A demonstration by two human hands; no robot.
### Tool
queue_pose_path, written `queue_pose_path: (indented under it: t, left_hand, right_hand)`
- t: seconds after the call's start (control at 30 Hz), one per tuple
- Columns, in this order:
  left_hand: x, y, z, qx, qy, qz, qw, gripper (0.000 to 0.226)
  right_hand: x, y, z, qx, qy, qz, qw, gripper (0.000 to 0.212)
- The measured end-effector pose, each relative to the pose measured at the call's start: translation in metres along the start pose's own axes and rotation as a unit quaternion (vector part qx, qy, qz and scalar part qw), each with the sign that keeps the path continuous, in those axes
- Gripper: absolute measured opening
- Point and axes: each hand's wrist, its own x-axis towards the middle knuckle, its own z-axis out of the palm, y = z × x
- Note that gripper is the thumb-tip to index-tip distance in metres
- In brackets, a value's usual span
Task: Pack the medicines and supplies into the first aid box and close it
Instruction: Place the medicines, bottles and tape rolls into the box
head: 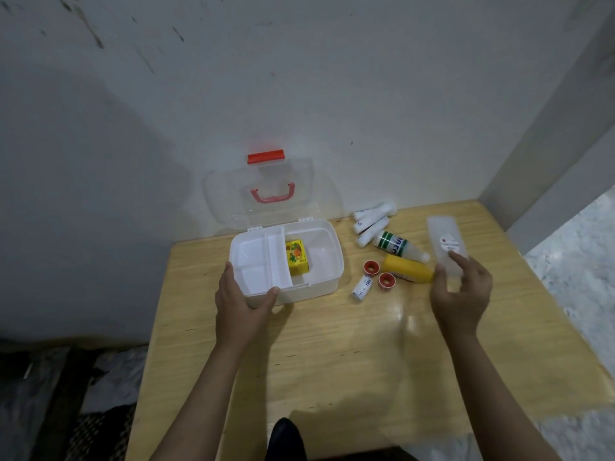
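The white first aid box (327, 261) stands open on the wooden table, its clear lid (229, 191) with a red handle leaning back against the wall. A white divider tray fills its left half and a yellow carton (298, 259) lies in the right half. My left hand (244, 296) grips the box's front left corner. My right hand (461, 294) holds a long translucent flat case (446, 242) by its near end, lifted over the table. Beside the box lie a yellow bottle (407, 269), a white bottle with green bands (397, 246), two red tape rolls (371, 267) and a small white tube (362, 286).
Several white tubes (372, 221) lie near the wall, behind the bottles. The table (332, 344) sits in a corner, with walls behind and at the right. A marbled floor (579, 261) shows past the table's right edge, and dark clutter at lower left.
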Motion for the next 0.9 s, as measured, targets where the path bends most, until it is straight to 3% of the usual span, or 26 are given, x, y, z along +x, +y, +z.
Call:
queue_pose_path:
  t: [0.1,0.2,0.33,0.43,0.6,0.7,0.9]
  left_hand:
    - [0.0,0.0,0.0,0.0,0.001,0.0,1.0,0.101]
    - [0.001,-0.001,-0.001,0.0,-0.001,0.002,1.0,0.103]
    - [0.002,-0.001,0.0,0.0,0.0,0.002,1.0,0.103]
    - [0.001,-0.002,0.001,0.004,0.004,-0.002,1.0,0.104]
    - [0.001,-0.003,0.001,-0.004,0.006,0.001,1.0,0.103]
    - [0.0,-0.002,0.003,-0.007,0.016,0.0,1.0,0.103]
    - [0.001,-0.002,0.007,-0.017,0.027,-0.014,0.999,0.102]
  right_hand:
    - [0.01,-0.041,0.011,0.088,-0.1,-0.081,0.988,0.032]
    - [0.02,-0.079,0.023,0.129,-0.252,-0.099,0.954,0.032]
    - [0.029,-0.111,0.047,0.03,-0.426,-0.167,0.889,0.025]
    - [0.032,-0.124,0.071,-0.048,-0.507,-0.232,0.829,0.027]
    - [0.025,-0.131,0.106,-0.096,-0.566,-0.245,0.781,0.031]
    - [0.022,-0.136,0.118,-0.142,-0.545,-0.27,0.781,0.035]
    - [0.017,-0.14,0.141,-0.233,-0.515,-0.355,0.745,0.041]
